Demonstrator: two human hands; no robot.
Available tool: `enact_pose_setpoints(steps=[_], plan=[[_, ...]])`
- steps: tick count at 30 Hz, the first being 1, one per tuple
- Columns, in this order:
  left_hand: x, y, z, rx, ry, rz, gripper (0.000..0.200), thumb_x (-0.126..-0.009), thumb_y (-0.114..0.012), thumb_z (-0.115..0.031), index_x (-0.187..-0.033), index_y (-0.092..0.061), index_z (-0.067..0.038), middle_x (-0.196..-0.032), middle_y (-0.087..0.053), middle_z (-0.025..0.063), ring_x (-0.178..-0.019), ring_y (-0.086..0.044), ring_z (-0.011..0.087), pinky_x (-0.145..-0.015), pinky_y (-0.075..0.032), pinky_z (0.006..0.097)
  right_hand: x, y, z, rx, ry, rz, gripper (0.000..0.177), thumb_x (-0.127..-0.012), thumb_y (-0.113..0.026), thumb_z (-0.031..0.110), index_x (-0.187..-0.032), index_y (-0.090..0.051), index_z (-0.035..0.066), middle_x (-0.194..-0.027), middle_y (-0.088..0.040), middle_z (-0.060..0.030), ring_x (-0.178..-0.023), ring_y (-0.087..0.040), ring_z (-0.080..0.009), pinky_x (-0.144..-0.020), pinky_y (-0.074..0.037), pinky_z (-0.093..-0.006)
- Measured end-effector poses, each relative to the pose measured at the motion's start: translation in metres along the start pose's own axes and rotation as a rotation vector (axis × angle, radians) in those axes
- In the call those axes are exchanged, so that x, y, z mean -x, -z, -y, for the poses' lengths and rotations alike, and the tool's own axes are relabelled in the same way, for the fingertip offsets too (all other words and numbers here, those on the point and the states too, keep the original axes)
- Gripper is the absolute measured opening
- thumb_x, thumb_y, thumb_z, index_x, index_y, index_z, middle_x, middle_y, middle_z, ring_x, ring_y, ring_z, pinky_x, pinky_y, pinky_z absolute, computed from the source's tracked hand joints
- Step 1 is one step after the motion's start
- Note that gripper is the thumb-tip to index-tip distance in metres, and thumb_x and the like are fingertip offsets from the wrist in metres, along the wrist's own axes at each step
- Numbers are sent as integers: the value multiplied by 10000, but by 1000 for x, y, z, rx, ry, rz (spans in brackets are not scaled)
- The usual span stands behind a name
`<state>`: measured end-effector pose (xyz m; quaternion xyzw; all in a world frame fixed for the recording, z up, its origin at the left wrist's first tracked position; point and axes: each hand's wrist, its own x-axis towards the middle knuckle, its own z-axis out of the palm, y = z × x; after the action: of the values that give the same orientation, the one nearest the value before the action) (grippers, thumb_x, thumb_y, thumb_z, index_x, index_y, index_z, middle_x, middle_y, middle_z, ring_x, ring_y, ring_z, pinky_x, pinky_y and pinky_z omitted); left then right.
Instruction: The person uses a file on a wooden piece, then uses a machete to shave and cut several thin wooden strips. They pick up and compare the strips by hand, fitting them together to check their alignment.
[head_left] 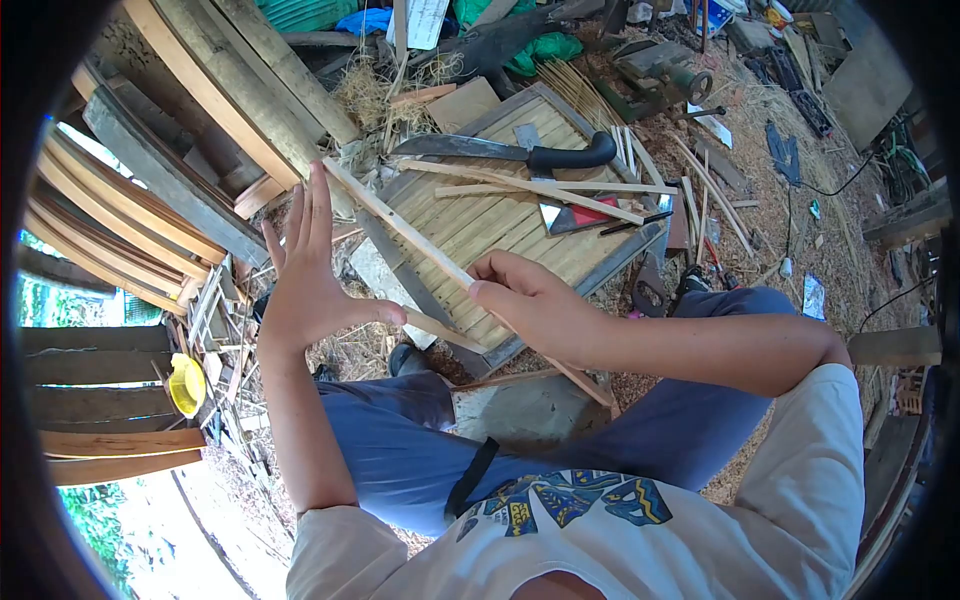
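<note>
My right hand (535, 305) pinches a long, thin wooden strip (415, 235) between thumb and fingers. The strip slants from the upper left, near my left fingertips, down toward my lap. My left hand (318, 275) is raised with the fingers stretched up and the thumb held out, nothing gripped in it. Another pale strip (445, 330) shows just right of the left thumb. Beyond both hands lies a slatted wooden panel (470, 225) with a grey frame. On it rest a machete (465, 148) with a black handle, crossed wooden strips (540, 187) and a black pen (637, 223).
Curved timber planks (215, 75) stand at the upper left, with a yellow basin (186, 385) below them. A rusty metal vise-like tool (665, 80) sits beyond the panel. Wood shavings cover the ground (760, 130) on the right, where a cable (845, 185) runs.
</note>
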<state>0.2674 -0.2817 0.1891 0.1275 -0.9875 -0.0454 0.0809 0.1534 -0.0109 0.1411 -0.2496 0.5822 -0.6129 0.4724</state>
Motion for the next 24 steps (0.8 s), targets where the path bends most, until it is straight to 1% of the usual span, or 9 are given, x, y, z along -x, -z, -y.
enact_pose_setpoints(steps=[1,4,8,10,11,13,16,22,24], plan=[[0,0,0,-1,5,4,1966,-158,-771,-966,-1745,71,-166,-1816,-157,140,-1664,-136,411,-1308,-20,692,2,0,6,2,-49,6,207,-1113,-625,221,-1184,-554,41,-956,-550,20,-828,-503,-47,-717,-427,-247],[-1,-2,3,3,-5,-4,1969,-159,-772,-967,-1745,76,-166,-1813,-165,148,-1665,-140,404,-1308,-17,692,2,1,1,30,-27,19,194,-1100,-607,187,-1166,-537,18,-965,-608,-49,-783,-607,-96,-666,-508,-288],[-2,-1,0,26,-12,1,1978,-160,-779,-968,-1742,92,-162,-1809,-181,157,-1666,-145,401,-1305,-9,694,6,-1,3,-27,-44,15,219,-1095,-606,153,-1210,-481,14,-996,-599,-72,-673,-625,-109,-558,-497,-287],[-3,-1,-3,57,-22,-21,1955,-189,-804,-959,-1745,32,-121,-1795,-231,160,-1652,-191,423,-1309,-19,679,6,-2,5,-50,-57,37,236,-1093,-606,142,-1227,-457,19,-1009,-593,-83,-636,-623,-111,-517,-482,-285],[-2,-1,-3,73,-25,-32,1944,-204,-816,-954,-1747,2,-101,-1788,-257,161,-1646,-213,434,-1311,-25,672,6,-2,5,-47,-79,45,219,-1104,-594,142,-1227,-457,23,-1038,-575,-81,-635,-614,-111,-519,-475,-284],[-2,-1,-2,65,-20,-34,1939,-211,-819,-952,-1747,6,-102,-1792,-247,160,-1647,-210,433,-1310,-25,673,5,-3,5,-40,-120,60,185,-1125,-569,140,-1227,-458,33,-1095,-538,-76,-635,-594,-111,-523,-460,-283],[-2,0,-2,60,-17,-35,1933,-221,-820,-953,-1746,6,-99,-1797,-230,160,-1649,-202,435,-1309,-28,672,6,-5,7,-87,-108,76,186,-1124,-569,137,-1227,-457,30,-1074,-539,-75,-630,-591,-109,-515,-454,-285],[-3,2,-5,38,-28,-14,1939,-223,-822,-950,-1741,3,-71,-1806,-189,166,-1655,-181,433,-1308,-28,666,5,-7,10,-72,-129,76,200,-1122,-576,139,-1232,-456,24,-979,-541,-67,-606,-578,-107,-505,-440,-280],[-2,3,-7,27,-21,-4,1939,-224,-826,-945,-1741,4,-69,-1807,-184,168,-1657,-177,430,-1308,-25,665,4,-7,8,-96,-143,92,209,-1121,-580,144,-1241,-457,26,-956,-559,-65,-610,-588,-112,-510,-446,-287]])
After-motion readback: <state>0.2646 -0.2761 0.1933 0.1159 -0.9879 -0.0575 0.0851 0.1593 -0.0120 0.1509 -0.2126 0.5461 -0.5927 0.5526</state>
